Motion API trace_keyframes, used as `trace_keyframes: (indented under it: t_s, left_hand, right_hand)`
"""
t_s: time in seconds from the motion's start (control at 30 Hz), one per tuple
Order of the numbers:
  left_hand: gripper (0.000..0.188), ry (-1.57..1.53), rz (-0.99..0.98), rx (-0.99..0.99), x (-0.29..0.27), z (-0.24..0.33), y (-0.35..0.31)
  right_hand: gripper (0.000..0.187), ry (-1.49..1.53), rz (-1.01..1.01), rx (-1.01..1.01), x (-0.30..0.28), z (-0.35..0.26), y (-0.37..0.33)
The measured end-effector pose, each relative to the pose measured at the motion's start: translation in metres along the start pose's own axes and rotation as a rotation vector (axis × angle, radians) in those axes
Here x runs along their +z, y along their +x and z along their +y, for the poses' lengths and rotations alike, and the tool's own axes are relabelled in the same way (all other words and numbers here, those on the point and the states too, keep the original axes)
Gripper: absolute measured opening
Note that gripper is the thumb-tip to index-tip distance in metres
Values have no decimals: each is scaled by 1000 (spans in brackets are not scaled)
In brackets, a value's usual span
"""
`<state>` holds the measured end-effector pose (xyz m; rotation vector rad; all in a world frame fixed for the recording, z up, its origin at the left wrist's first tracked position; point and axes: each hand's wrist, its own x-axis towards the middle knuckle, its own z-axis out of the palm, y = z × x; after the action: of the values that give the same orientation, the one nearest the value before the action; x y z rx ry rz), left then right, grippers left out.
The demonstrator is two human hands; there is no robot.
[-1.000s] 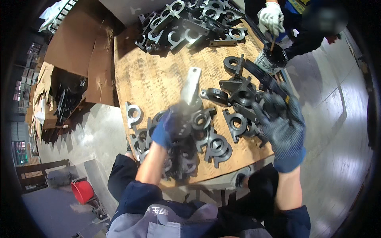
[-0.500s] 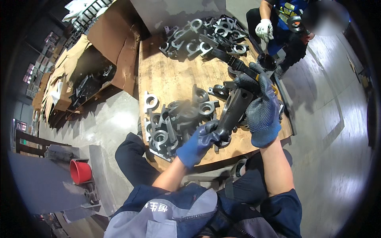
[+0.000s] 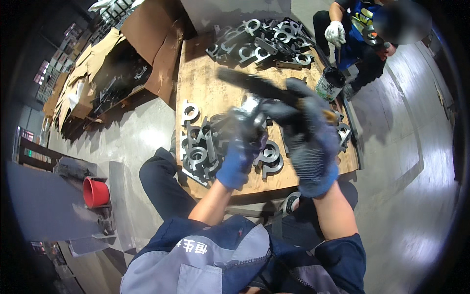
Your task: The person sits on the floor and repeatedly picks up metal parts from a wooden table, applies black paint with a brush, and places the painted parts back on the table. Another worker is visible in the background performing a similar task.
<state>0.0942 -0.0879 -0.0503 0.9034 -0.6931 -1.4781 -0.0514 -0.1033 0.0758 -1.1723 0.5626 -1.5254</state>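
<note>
My left hand, in a blue dipped glove, is closed around a metal bracket with a bright, shiny face, blurred by motion. My right hand, gloved alike, is closed on a long dark tool that reaches leftward above the bracket. A yellow bit shows behind the right glove; the tool's exact kind is unclear. Both hands meet over the wooden table. Grey ring-ended brackets lie in a pile by the left hand, and dark ring brackets lie between the wrists.
A heap of ring-ended brackets covers the table's far end. A can with dark contents stands at the right edge, near a person with a white glove. An open cardboard box with dark parts is at left, and a red bucket is lower left.
Both hands have shifted left and drawn together. The bracket in the left hand has turned and now shows a shiny face. The dark tool has swung left across it.
</note>
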Motion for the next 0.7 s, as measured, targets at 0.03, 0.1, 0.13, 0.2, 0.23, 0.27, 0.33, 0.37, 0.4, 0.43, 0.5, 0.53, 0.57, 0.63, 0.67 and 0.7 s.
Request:
trace_keyframes:
  t_s: [0.03, 0.1, 0.13, 0.2, 0.23, 0.27, 0.33, 0.37, 0.4, 0.43, 0.5, 0.53, 0.57, 0.63, 0.67, 0.7]
  left_hand:
    - [24, 43, 10, 52, 0, 13, -2]
    - [20, 128, 46, 118, -8, 33, -8]
    - [19, 193, 62, 160, -10, 39, -8]
    - [19, 424, 69, 332, -7, 55, -15]
    - [20, 550, 82, 430, -4, 64, -19]
    - [21, 449, 79, 416, -8, 65, -21]
    - [22, 252, 77, 394, -21, 66, -27]
    - [27, 425, 30, 498, -27, 64, -26]
    - [28, 351, 1, 504, -29, 64, -28]
    - [30, 278, -28, 510, -31, 65, -31]
    - [31, 162, -21, 469, -34, 65, -35]
    - [31, 119, 16, 424, -35, 65, -36]
    - [31, 76, 53, 378, -36, 65, -37]
    - [29, 41, 10, 404, -32, 67, -40]
    - [29, 94, 7, 420, -34, 66, -40]
    - [28, 150, 7, 438, -35, 67, -41]
  right_hand:
    - [37, 117, 10, 31, -7, -5, 1]
    - [36, 269, 97, 127, -15, -22, -2]
    - [35, 302, 181, 189, -20, -27, -3]
    - [33, -71, 67, -31, -23, -17, -7]
    - [32, -244, 39, -151, -21, -14, -7]
    - [31, -97, 23, 38, -19, -20, -8]
    - [30, 3, 7, 215, -5, -24, -9]
    - [32, -45, -14, 199, -1, -18, -10]
    - [34, -39, -66, 215, 8, -20, -11]
    - [34, -28, -135, 191, 9, -16, -10]
    - [31, 15, -161, 207, 9, -11, -10]
    - [29, 35, -172, 215, 9, -8, -10]
    - [28, -29, -148, 195, 10, -5, -11]
    - [27, -50, -151, 216, 8, 0, -12]
    - [27, -60, -152, 226, 7, 1, -13]
    - [26, -67, -172, 237, 8, -1, -12]
